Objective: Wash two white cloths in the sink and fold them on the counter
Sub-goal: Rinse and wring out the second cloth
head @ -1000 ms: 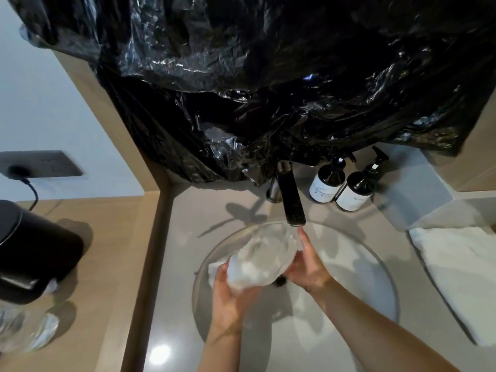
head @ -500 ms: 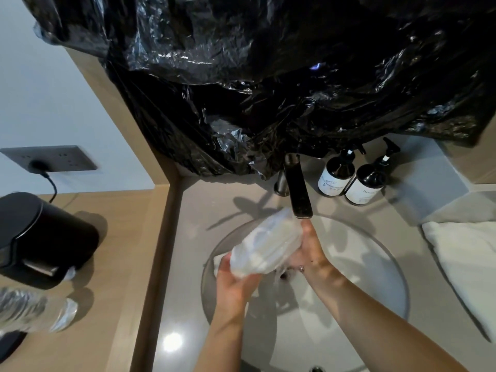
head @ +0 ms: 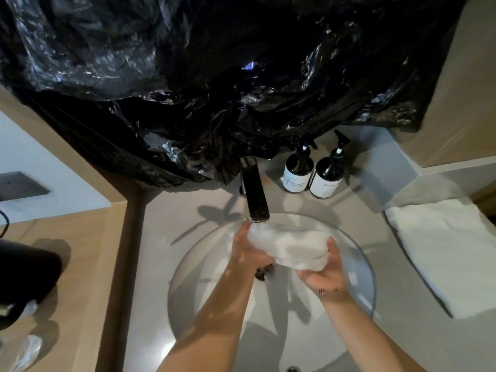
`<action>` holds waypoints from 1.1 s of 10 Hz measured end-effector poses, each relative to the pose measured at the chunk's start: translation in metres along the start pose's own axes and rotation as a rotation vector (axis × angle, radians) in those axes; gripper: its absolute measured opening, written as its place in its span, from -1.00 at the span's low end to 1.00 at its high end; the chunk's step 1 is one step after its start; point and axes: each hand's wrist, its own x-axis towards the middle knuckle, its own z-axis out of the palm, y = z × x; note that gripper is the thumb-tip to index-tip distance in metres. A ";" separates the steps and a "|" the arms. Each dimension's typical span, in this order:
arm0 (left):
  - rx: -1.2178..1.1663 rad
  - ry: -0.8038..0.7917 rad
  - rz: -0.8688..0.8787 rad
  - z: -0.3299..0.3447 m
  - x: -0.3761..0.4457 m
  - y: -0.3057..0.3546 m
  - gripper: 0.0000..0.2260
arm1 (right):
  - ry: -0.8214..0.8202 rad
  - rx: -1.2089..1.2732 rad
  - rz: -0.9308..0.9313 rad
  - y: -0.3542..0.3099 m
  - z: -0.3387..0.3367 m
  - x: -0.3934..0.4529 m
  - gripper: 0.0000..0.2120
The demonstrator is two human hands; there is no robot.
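A bunched, wet white cloth (head: 288, 247) hangs over the round sink (head: 188, 277), just below the dark tap spout (head: 255, 196). My left hand (head: 248, 251) grips its left end, close under the spout. The cloth's right end rests in my right hand (head: 323, 275), which cups it from below. A second white cloth (head: 445, 251) lies folded flat on the counter to the right of the sink. The drain (head: 263, 273) shows between my wrists.
Two dark pump bottles (head: 311, 171) stand behind the sink, right of the tap. Black plastic sheeting (head: 214, 76) hangs over the wall above. A black appliance (head: 24, 275) and a clear plastic bottle (head: 24, 350) sit on the wooden counter (head: 88, 264) at left.
The cloth has turned from slanting to lying across the basin. My left hand rose to the spout, and my right hand dropped to the cloth's right end. The view shifted.
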 end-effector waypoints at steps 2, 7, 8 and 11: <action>0.118 0.620 -0.247 0.069 -0.024 0.011 -0.60 | 0.138 -0.070 -0.017 0.005 0.003 -0.023 -0.30; 0.456 0.382 -0.420 0.098 -0.081 0.052 -0.59 | 0.454 -0.244 0.258 0.055 -0.018 -0.046 -0.50; 0.468 0.429 -0.374 0.100 -0.083 0.055 -0.44 | 0.337 -0.200 0.241 0.065 -0.025 -0.031 -0.33; 0.550 0.405 -0.382 0.090 -0.103 0.063 -0.39 | 0.070 -0.247 0.142 0.077 0.004 0.007 -0.25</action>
